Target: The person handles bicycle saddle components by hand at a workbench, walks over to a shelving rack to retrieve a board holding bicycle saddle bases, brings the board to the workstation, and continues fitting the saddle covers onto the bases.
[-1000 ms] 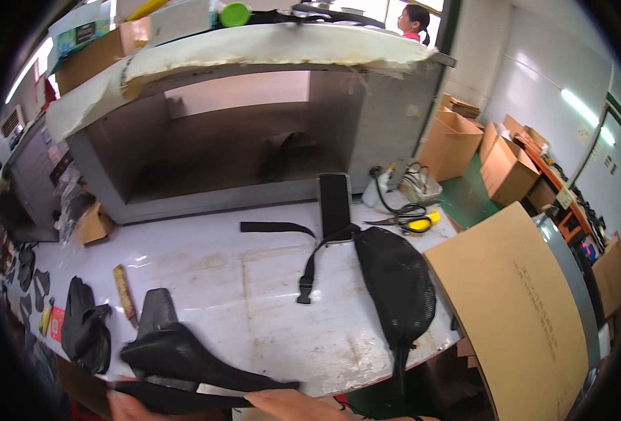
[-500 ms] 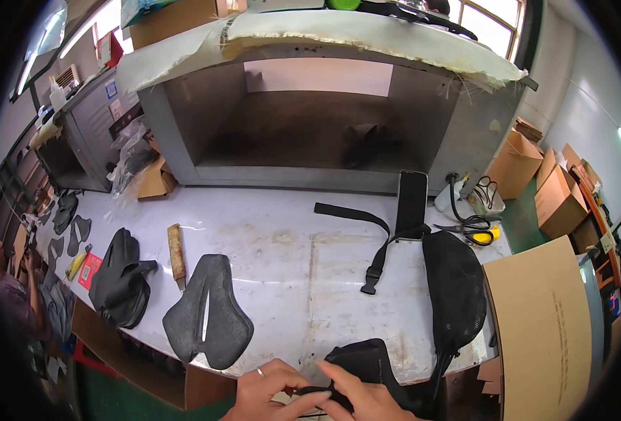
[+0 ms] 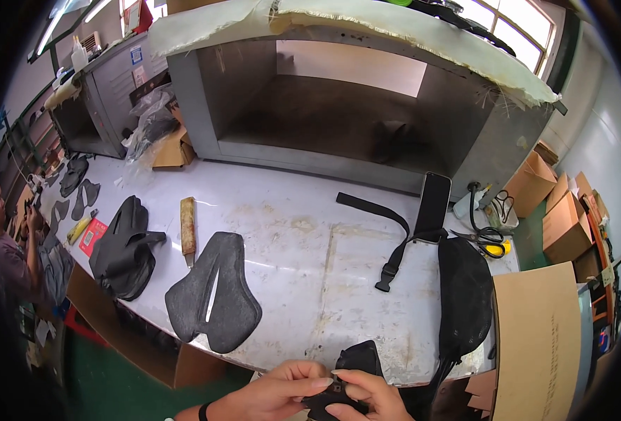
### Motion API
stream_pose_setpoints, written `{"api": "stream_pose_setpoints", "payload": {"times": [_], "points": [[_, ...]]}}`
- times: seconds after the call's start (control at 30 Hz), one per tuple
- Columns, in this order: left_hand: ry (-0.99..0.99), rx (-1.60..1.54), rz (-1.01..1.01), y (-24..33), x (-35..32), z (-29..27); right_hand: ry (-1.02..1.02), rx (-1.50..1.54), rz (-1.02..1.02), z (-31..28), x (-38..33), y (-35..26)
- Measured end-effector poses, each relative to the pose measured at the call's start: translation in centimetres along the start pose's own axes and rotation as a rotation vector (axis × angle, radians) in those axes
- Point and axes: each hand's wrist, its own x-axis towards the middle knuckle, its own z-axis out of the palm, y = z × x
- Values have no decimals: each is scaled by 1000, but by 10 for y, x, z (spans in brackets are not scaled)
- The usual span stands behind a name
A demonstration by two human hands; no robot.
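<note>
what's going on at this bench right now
A person stands at a pale worktable with both hands at its near edge. The left hand and right hand together pinch a small black fabric piece. Flat on the table lie a dark grey saddle-shaped foam pad, a black mesh pouch, a black webbing strap with a buckle and a stack of black fabric pieces. Another person works at the far left.

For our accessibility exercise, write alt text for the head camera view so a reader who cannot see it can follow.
Two bare hands, left hand and right hand, pinch a small black fabric piece at the near edge of a white workbench. A dark grey saddle-shaped pad lies left, a black mesh bag right.
</note>
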Motion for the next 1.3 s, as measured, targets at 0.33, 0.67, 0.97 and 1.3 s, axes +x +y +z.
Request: {"api": "stream_pose_setpoints", "payload": {"times": [0.33,0.67,0.97,1.3], "points": [[144,1167,690,15,-14,11,148,28,-72,6,8,3],[89,1010,794,-6,-13,13,-37,811,399,11,4,4],[-50,1176,425,30,-27,23,-108,847,300,2,-1,1],[247,266,220,-10,-18,-1,12,719,402,17,8,-6]]}}
